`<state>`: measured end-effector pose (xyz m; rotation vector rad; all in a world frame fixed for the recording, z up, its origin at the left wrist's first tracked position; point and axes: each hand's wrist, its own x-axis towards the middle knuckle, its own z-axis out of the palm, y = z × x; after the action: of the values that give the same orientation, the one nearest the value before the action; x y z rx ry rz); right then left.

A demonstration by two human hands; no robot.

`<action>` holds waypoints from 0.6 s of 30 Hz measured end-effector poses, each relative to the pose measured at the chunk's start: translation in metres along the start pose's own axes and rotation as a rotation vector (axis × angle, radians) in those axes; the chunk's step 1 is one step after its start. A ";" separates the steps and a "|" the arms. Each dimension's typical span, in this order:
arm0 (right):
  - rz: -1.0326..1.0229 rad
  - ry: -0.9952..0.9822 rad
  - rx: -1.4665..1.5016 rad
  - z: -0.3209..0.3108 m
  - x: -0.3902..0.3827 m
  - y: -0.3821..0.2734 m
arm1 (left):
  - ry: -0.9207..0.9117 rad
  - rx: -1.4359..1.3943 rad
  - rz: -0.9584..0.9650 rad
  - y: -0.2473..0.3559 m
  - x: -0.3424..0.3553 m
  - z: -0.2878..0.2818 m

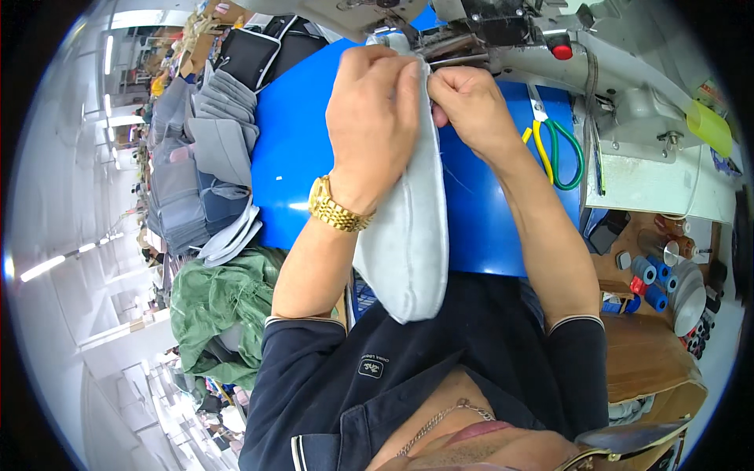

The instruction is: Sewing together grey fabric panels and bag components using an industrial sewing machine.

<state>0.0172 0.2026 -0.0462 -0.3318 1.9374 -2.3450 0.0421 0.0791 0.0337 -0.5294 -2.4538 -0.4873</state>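
Note:
A long, light grey padded fabric piece with stitched seams runs from the sewing machine toward my body, its rounded near end hanging over the table edge. My left hand, with a gold watch at the wrist, lies on its far part with bent fingers gripping it close to the machine's needle area. On the right edge of the same piece, my right hand is closed in a pinch. The fingers and the machine hide where the fabric meets the needle.
Scissors with yellow and green handles lie right of my right hand on the blue tabletop. Stacked grey fabric pieces and black padded pieces stand at the left. Green sheeting bulges below them. Thread spools stand at the right.

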 end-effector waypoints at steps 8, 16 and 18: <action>-0.012 0.088 -0.077 0.000 -0.012 -0.009 | -0.259 -0.741 -0.856 -0.026 0.004 -0.011; 0.115 -0.007 -0.022 -0.004 -0.035 -0.026 | -0.288 -0.688 -0.806 -0.032 0.010 -0.005; 0.074 -0.002 -0.044 -0.005 -0.037 -0.020 | -0.235 -0.700 -0.795 -0.030 0.006 -0.002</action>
<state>0.0532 0.2188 -0.0313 -0.2604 1.9678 -2.2585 0.0243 0.0544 0.0328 0.1926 -2.6032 -1.7153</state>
